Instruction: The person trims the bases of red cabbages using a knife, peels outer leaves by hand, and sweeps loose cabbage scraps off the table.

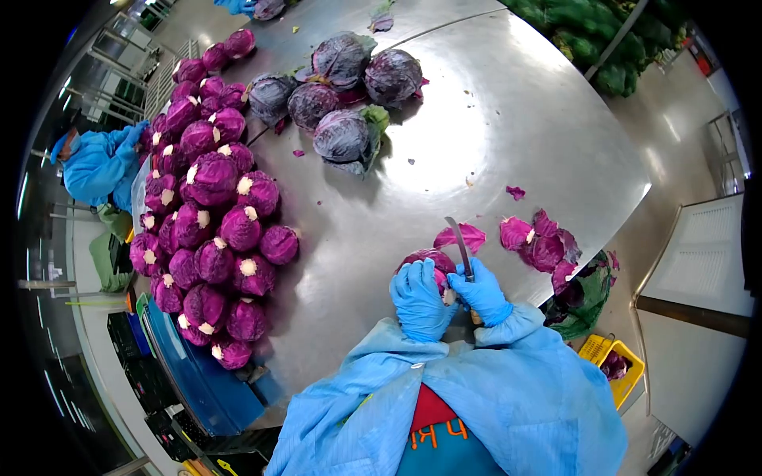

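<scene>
My left hand [423, 301], in a blue glove, is wrapped round a red cabbage [429, 259] near the table's front edge. In my right hand [482, 292], also gloved, is a knife [459, 244] with a dark curved blade pointing away from me. The right fingers rest close against the cabbage's side, by its pale cut stem [449, 297]. A loose purple leaf [462, 236] lies just beyond the blade. More peeled-off leaves [545, 244] lie in a heap to the right of my hands.
Trimmed red cabbages [214, 178] are piled along the table's left side. Several untrimmed cabbages [341, 139] sit at the far middle of the metal table [357, 230]. A green mesh bag [583, 305] and yellow crate [631, 377] stand off the right edge. Another person [101, 166] works at left.
</scene>
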